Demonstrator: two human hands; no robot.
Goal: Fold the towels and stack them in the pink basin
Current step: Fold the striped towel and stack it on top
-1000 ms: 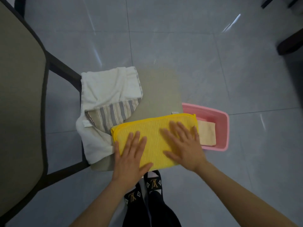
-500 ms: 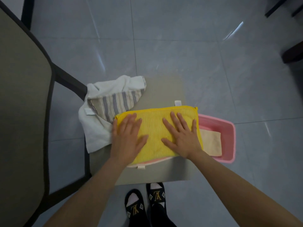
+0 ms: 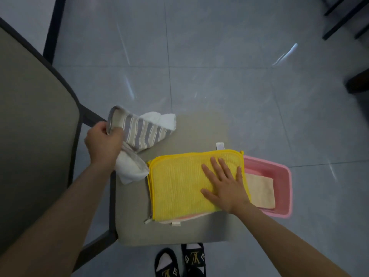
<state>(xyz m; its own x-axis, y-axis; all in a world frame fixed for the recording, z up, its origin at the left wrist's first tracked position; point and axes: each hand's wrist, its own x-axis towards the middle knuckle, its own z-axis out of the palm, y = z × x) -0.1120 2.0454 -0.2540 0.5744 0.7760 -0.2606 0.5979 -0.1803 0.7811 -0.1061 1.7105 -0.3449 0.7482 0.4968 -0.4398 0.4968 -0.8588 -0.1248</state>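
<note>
A folded yellow towel (image 3: 179,182) lies on the grey seat cushion (image 3: 199,130), with a pink layer peeking out under its near edge. My right hand (image 3: 223,186) presses flat on its right half, fingers spread. My left hand (image 3: 103,142) grips a grey-and-white striped towel (image 3: 143,132) at the cushion's left edge, lifting it; a white towel (image 3: 129,168) bunches beneath it. The pink basin (image 3: 283,176) sits on the floor to the right, holding a folded beige towel (image 3: 259,190).
A large grey chair back (image 3: 30,136) with a dark frame fills the left side. My slippered feet (image 3: 179,260) stand just below the cushion. Dark furniture legs (image 3: 355,84) stand at the upper right on the tiled floor.
My left hand left the yellow towel, moved left and took hold of the striped towel, lifting it. My right hand stays flat on the yellow towel.
</note>
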